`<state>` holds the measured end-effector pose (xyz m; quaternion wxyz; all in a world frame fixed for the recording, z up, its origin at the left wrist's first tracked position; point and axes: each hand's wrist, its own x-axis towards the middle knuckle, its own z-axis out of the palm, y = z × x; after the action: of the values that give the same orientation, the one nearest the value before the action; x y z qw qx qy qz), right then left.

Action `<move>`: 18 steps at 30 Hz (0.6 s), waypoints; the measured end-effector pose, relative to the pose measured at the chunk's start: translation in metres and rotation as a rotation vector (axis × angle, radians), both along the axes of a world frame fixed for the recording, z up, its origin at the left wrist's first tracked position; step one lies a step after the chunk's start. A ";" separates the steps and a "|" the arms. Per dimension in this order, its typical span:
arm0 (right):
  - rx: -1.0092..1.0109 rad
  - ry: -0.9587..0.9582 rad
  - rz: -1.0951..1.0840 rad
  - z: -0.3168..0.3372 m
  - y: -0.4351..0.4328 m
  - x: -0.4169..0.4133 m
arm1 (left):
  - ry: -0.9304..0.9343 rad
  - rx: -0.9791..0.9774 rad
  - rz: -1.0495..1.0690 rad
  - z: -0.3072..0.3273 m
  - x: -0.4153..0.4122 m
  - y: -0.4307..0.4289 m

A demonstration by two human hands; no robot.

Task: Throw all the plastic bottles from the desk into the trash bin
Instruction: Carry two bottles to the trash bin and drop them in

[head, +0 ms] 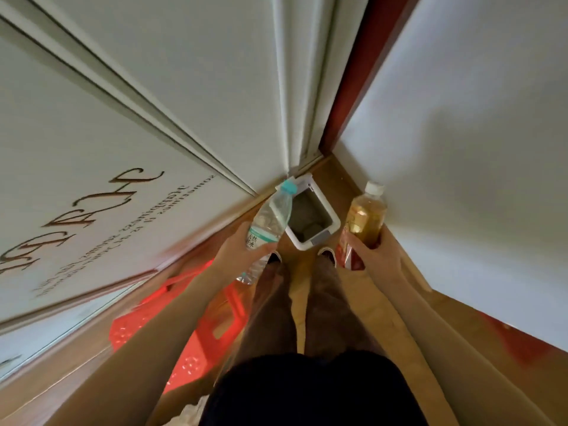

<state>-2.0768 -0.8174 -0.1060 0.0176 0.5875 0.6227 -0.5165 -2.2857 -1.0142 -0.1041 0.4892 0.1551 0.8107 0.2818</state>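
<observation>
1. Left hand (pixel 242 245) is seen wrapped around the lower body of a clear water bottle (pixel 270 221); the bottle is tilted, cap end forward and up from the hand
2. Right hand (pixel 373 252) is seen wrapped around the labelled lower part of an amber drink bottle (pixel 365 221), held nearly upright, white cap well above the fingers
3. Trash bin (pixel 333 224) is found on the floor between and beyond the two hands, white rim, lid open, dark inside; what lies at its bottom cannot be made out
4. The water bottle's cap is seen over the bin's far-left corner; the amber bottle is held just right of the bin's rim, not over the mouth
5. Step judged in hand: dropping both bottles into the bin. The opening looks narrow beside the bottles, so one bottle at a time is advised, cap end led down into the mouth before the grip is eased
6. The amber bottle should be brought leftward from the right hand's present place until it is above the opening; a release where it is would likely miss
7. Water bottle: transparent, ribbed, pale teal cap, white-and-teal label at the grip, apparently empty or nearly so
8. Amber bottle: golden-tinted, red label low down; liquid or tinted plastic cannot be told
9. The desk is not in view, so remaining bottles cannot be counted
</observation>
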 end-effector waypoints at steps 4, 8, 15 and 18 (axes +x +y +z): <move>-0.003 0.050 0.055 -0.071 0.035 -0.004 | -0.083 -0.013 0.059 -0.086 0.020 0.046; -0.032 0.095 0.089 -0.154 0.069 -0.007 | -0.143 -0.026 0.107 -0.182 0.041 0.083; -0.170 0.154 0.200 -0.281 0.103 -0.012 | -0.179 0.032 0.258 -0.311 0.047 0.127; -0.195 0.179 0.232 -0.319 0.110 -0.017 | -0.144 0.067 0.222 -0.352 0.047 0.137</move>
<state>-2.0937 -0.7070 -0.4250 0.0785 0.4587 0.6325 -0.6191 -2.2389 -0.8773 -0.4558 0.5064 0.0603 0.7759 0.3715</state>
